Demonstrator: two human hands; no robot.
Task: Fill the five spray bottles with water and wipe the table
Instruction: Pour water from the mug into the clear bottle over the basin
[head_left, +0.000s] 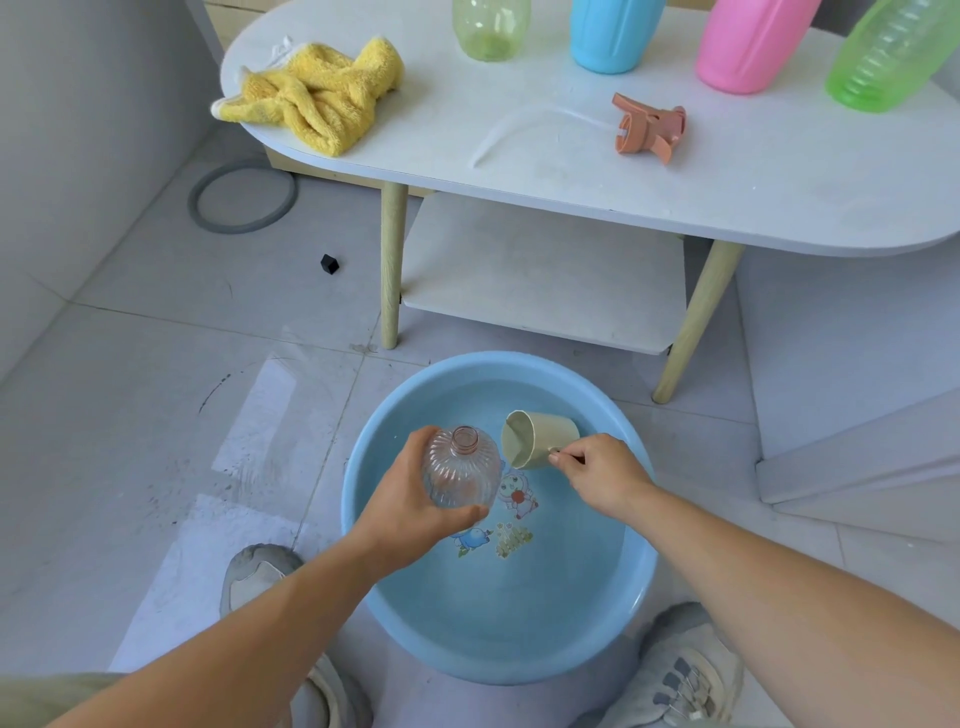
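**One bottle over the basin, four on the surface**

Clear bottle (460, 470): count 1. Uncapped, open neck up, held above the water in the blue basin (498, 361). The left hand (405, 504) holds it from the side, its fingers wrapped round the ribbed body.

Beige cup (537, 439): count 1. Tipped on its side, with the mouth turned toward the bottle's neck and just beside it. The right hand (597, 473) holds it, fingers pinched on the small handle. Whether water is running from the cup cannot be told.

The basin (count 1) sits on the tiled floor between two grey shoes, with cartoon figures printed on its bottom.

White surface (519, 176), beyond the basin, holds 4 bottles in a row, all cut off by the top of the frame:
- pale green bottle (491, 28)
- blue bottle (610, 34)
- pink bottle (748, 44)
- bright green bottle (888, 57)

That makes five bottles in all. One orange spray head (649, 127) lies on its side near the pink bottle, its clear tube trailing left. One yellow cloth (317, 91) lies crumpled at the left end.

On the floor to the left of the surface are 1 grey ring (241, 197) and 1 small black block (329, 264).
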